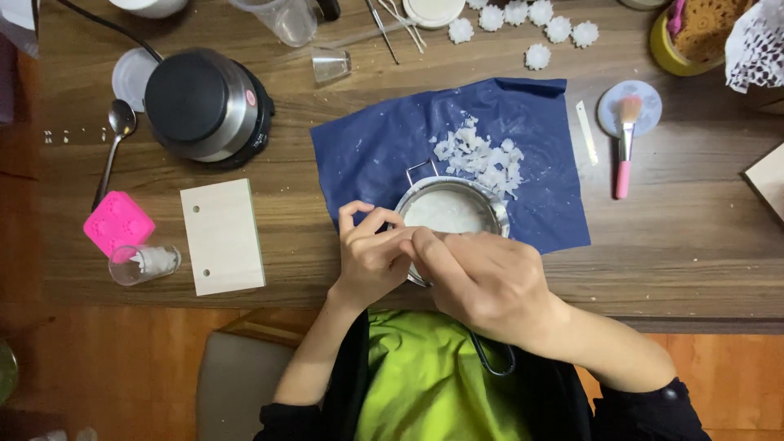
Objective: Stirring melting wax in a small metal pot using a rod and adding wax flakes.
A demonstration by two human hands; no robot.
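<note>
Both hands meet over the metal pot [490,208]: left hand [371,257] curled narrow, right hand [486,282] pinching something unclear; white flakes [482,159] lie at 12 o'clock.

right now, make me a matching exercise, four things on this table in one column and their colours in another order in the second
Things:
1. cloth under the flakes
2. mould by the spoon handle
3. hot plate
4. board with two holes

Colours:
A. black and silver
B. pale cream
C. dark blue
D. bright pink

Pairs: 1-C, 2-D, 3-A, 4-B
</note>
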